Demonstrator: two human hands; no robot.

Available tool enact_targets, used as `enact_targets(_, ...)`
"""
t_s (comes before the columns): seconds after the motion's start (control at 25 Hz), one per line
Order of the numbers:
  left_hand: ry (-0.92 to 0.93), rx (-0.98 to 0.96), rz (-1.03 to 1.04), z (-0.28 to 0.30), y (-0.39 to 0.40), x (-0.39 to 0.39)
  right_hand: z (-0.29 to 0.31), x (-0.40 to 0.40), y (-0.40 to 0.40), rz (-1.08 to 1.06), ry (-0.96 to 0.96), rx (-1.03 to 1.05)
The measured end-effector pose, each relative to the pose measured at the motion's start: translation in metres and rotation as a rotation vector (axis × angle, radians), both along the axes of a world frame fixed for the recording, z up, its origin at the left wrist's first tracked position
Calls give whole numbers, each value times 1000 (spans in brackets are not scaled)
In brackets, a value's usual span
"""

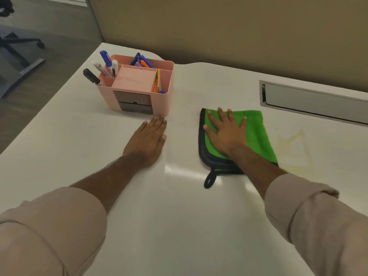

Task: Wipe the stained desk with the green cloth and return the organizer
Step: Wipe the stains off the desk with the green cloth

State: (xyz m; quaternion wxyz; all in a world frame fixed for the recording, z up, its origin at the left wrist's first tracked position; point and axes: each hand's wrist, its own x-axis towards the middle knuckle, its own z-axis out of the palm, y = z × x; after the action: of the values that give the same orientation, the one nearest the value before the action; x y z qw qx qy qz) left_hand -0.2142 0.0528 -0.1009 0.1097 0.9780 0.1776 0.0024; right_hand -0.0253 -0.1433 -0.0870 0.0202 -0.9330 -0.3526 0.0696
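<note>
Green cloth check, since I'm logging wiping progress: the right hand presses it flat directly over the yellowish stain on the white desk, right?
Not quite. In the head view the right hand presses the green cloth flat on the white desk, but the yellowish stain lies uncovered beside the cloth, to its right.

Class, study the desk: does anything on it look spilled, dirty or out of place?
Yes. A yellowish stain marks the white desk, just right of the green cloth under the right hand. It looks like a dried spill. The pink organizer stands upright, pens inside.

Organizer (137, 90) on desk (179, 216) far left; cloth (256, 132) right of it; stain (292, 144) right of cloth.
</note>
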Motion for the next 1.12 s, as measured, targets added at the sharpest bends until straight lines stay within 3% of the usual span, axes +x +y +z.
enact_targets(0.16, -44, -23, -3, 1, 0, -1, -1, -72, 29, 257, 10, 27)
enact_targets(0.32, -3, -1, -13, 0, 1, 0, -6, -130, -28, 429, -11, 76)
enact_targets(0.48, 12, 53, -1, 2, -6, -3, -9, -125, -81, 516, 20, 98)
enact_targets(0.6, 3, 93, -49, 2, -6, -3, -5, -89, -75, 388, 37, 115)
enact_targets(0.84, -13, -13, -63, -1, 2, -2, 4, 32, -80, 55, 61, 298)
enact_targets(0.92, -21, -9, -58, -3, 2, -1, 4, 62, -86, -88, -17, 262)
enact_targets(1.12, -12, 17, -47, -3, 1, 0, -2, 36, -64, -126, -59, 175)
